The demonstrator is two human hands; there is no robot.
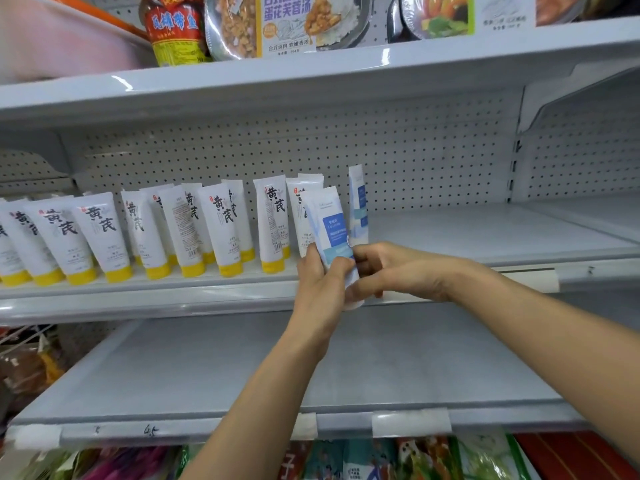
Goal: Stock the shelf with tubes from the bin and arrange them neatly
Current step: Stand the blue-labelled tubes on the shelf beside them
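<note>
You've got a white plastic tube with a blue label [329,230] up at the front lip of the grey metal middle shelf [467,233], cap end down, tipped a little to the left, not yet set down. Your left hand [320,278] is wrapped round its lower half from the left, fingers curled across the front. Your right hand [391,268] comes in from the right and pinches the bottom end near the cap, thumb underneath. So both hands are on the one tube, with nothing spare in either.

Just behind it a second blue-label tube [358,202] stands upright on its cap, further back towards the white pegboard back panel [415,150]. Off to the left runs the row of white tubes with yellow caps [221,230], several of them leaning. Whether the nearest one touches your tube I can't tell. The bin isn't in view.

Now, the trouble spots. These tubes balance on small caps, so I'd expect them to topple easily. Brush the standing blue one with your right knuckles as you push in and it likely goes over. Nudge the yellow-capped neighbour with your left hand and the leaning row could go down like dominoes. Let go while the tube is tilted, or too near the lip, and it may tip forward off the edge onto the lower grey shelf [242,368]. Square it upright, label out, before either hand lets go
</note>
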